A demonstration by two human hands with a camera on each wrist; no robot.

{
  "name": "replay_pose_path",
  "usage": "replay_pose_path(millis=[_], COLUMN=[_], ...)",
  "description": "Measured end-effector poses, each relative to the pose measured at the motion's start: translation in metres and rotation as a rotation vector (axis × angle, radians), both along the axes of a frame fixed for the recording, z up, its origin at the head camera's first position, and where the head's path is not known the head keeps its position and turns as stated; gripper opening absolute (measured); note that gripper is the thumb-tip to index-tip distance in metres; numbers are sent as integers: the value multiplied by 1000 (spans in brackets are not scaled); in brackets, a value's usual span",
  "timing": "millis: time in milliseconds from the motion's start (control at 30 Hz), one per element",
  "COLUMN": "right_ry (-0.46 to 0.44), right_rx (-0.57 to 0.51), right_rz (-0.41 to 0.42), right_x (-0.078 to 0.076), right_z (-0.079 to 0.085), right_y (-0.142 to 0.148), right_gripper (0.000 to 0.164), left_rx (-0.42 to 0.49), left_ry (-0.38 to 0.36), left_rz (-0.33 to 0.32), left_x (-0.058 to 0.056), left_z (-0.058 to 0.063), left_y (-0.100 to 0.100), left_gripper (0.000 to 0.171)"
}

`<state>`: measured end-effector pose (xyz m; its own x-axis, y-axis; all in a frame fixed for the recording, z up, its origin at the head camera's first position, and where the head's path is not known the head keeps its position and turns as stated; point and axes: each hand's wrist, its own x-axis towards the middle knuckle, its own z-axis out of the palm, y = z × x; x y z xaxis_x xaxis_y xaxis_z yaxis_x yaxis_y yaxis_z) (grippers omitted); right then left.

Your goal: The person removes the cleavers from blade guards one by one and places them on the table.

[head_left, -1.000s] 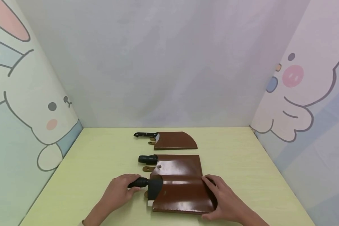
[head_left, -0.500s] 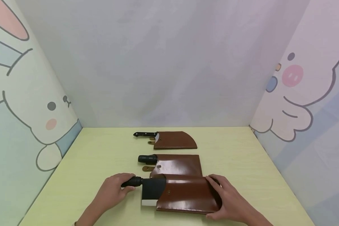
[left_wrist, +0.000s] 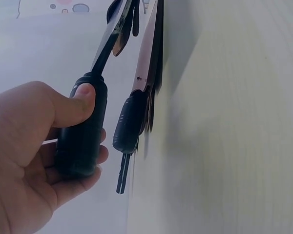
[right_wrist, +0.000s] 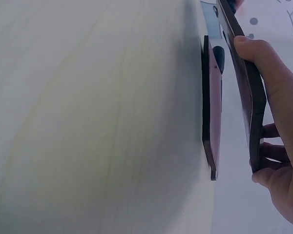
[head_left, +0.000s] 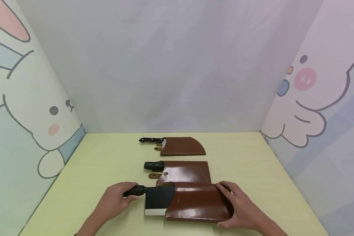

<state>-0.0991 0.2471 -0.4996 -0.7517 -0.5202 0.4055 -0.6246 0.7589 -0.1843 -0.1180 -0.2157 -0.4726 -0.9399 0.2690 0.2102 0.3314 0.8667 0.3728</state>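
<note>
Above the wood-grained table [head_left: 247, 157], the left hand [head_left: 113, 200] grips a cleaver [head_left: 156, 201] by its rounded black handle [head_left: 137, 190]; the flat, dark blade [head_left: 160, 195] sits partly inside a glossy, stitched brown sheath [head_left: 202, 201], whose right end the right hand [head_left: 242, 207] clamps. Behind lie two sheathed knives [head_left: 187, 172]; tabletop reaches the right wall [head_left: 327, 157].

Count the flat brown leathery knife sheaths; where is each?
3: the round-ended brown sheath at the back, the rectangular brown sheath in the middle, and the front brown sheath in the right hand.
</note>
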Motion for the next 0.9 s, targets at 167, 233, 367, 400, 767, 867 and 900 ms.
replay_pose_path(millis=[167, 233, 367, 400, 767, 867, 900], right_ry=[3, -1, -22, -30, -68, -71, -74], right_rx=[6, 10, 19, 20, 3, 7, 10], right_rz=[8, 5, -9, -13, -15, -14, -13], right_x=[0, 0, 1, 1, 2, 2, 2], right_z=[1, 1, 1, 1, -1, 0, 0], right_y=[2, 3, 6, 7, 15, 16, 17], right_gripper=[121, 121, 121, 121, 121, 120, 120], left_rx=[6, 13, 24, 27, 39, 32, 29], left_ry=[40, 43, 24, 17, -15, -10, -13], left_rz=[-12, -13, -9, -8, -32, -58, -65], left_x=[2, 3, 4, 5, 4, 2, 2], left_z=[0, -1, -2, -2, -2, -2, -1], left_y=[-6, -8, -13, -14, -18, -20, -21], left_gripper=[37, 37, 37, 37, 37, 37, 36])
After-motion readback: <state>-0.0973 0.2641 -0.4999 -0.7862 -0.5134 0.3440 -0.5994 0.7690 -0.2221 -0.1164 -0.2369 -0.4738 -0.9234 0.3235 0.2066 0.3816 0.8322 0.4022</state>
